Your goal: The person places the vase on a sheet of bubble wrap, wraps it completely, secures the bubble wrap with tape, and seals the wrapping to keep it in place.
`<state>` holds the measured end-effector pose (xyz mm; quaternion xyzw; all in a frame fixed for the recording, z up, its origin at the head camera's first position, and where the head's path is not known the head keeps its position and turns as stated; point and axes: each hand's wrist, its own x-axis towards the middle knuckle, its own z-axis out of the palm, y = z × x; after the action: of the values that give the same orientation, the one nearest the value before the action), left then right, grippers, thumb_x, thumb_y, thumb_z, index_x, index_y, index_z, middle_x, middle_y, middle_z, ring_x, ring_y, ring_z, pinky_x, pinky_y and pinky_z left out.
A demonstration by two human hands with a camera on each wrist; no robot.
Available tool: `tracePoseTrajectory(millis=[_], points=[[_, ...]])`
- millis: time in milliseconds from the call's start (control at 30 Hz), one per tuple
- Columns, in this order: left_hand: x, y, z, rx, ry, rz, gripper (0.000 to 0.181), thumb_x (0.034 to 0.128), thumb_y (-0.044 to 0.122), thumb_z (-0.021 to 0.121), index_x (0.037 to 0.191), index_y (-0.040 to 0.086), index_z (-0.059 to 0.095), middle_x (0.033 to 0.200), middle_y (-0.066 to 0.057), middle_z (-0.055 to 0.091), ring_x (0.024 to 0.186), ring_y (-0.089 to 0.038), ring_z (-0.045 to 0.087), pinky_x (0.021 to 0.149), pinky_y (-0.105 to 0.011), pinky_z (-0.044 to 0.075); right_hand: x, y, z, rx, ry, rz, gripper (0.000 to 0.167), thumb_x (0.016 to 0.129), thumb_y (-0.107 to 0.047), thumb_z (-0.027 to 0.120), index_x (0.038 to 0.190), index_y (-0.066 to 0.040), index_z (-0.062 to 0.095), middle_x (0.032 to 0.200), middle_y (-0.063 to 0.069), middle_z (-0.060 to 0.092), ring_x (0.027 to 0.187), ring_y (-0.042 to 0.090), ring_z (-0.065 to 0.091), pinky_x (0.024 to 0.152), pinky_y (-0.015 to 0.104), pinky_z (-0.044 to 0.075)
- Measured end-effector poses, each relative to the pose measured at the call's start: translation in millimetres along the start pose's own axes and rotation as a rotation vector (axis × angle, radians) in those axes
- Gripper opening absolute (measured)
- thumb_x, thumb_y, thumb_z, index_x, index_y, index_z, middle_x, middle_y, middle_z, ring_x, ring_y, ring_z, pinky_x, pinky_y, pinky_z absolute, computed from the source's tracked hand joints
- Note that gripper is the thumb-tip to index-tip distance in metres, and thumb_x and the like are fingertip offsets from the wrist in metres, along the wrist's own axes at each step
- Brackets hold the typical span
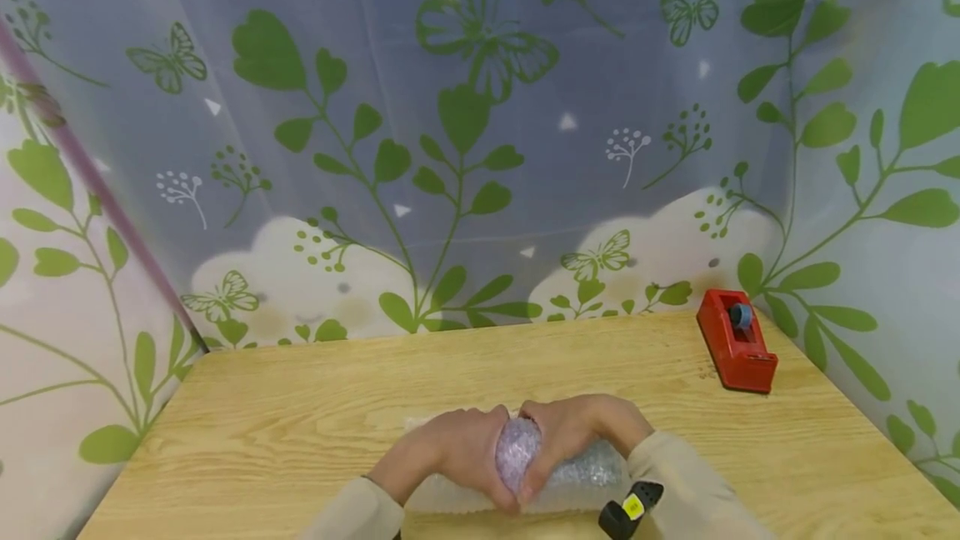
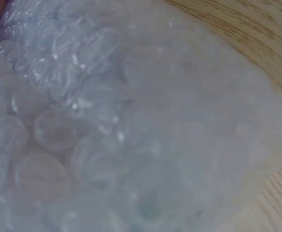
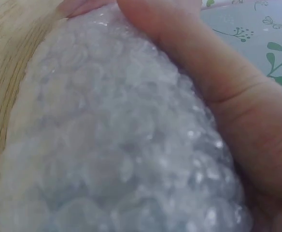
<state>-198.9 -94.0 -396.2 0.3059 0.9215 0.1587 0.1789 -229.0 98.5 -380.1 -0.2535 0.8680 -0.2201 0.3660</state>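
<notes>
Bubble-wrap bundle (image 1: 519,448) closest in wrist views, crosswise on near part of surface (image 1: 300,407). 2-handed hold: left grip (image 1: 467,447) and right grip (image 1: 573,432) curled round middle, side by side, probably to keep it snug. Red tape dispenser (image 1: 746,367) far right, well apart, perhaps for elbow room.

A red tape dispenser (image 1: 731,350) stands at the far right of the wooden table (image 1: 262,407); a curtain (image 1: 525,215) with green leaves and butterflies hangs far, left and right, a pink strip (image 1: 117,213) slanting down on its left
</notes>
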Motion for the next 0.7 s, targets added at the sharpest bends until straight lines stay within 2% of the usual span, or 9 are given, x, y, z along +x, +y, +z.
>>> tracePoseTrajectory(millis=[233,333,533,700], points=[[0.5,-3.7,-4.8,-0.167,-0.046,0.013,0.062,0.0583,0.044,0.085,0.102,0.018,0.050,0.081,0.010,0.055,0.068,-0.005,0.055,0.058,-0.022,0.048,-3.3,1,-3,-0.044,0.058,-0.035,0.081,0.063,-0.057,0.080,0.128,-0.019,0.050,0.106,-0.011,0.055,0.095,0.008,0.053,0.084,0.033,0.045],[3.0,-6.4,-6.9,-0.228,-0.075,0.018,0.058,0.0586,0.042,0.085,0.100,0.019,0.051,0.083,0.008,0.055,0.068,-0.006,0.056,0.058,-0.024,0.049,-5.2,3,-4,-0.025,0.082,-0.036,0.077,0.064,-0.057,0.080,0.125,-0.021,0.050,0.106,-0.010,0.055,0.094,0.009,0.053,0.082,0.033,0.045],[6.5,-10.7,-11.0,-0.288,-0.120,0.010,0.055,0.0601,0.040,0.084,0.099,0.019,0.052,0.088,0.005,0.055,0.072,-0.009,0.055,0.062,-0.026,0.049,-8.3,6,-6,0.038,0.138,-0.094,0.066,0.068,-0.051,0.081,0.118,-0.019,0.052,0.107,-0.006,0.055,0.092,0.012,0.054,0.079,0.034,0.046],[7.2,-9.7,-12.7,-0.312,-0.144,-0.001,0.054,0.0604,0.038,0.084,0.100,0.018,0.052,0.089,0.004,0.056,0.073,-0.010,0.055,0.063,-0.027,0.049,-14.2,6,-1,0.057,0.229,-0.166,0.079,0.069,-0.046,0.082,0.129,-0.008,0.048,0.125,0.004,0.051,0.109,0.021,0.052,0.087,0.040,0.045]])
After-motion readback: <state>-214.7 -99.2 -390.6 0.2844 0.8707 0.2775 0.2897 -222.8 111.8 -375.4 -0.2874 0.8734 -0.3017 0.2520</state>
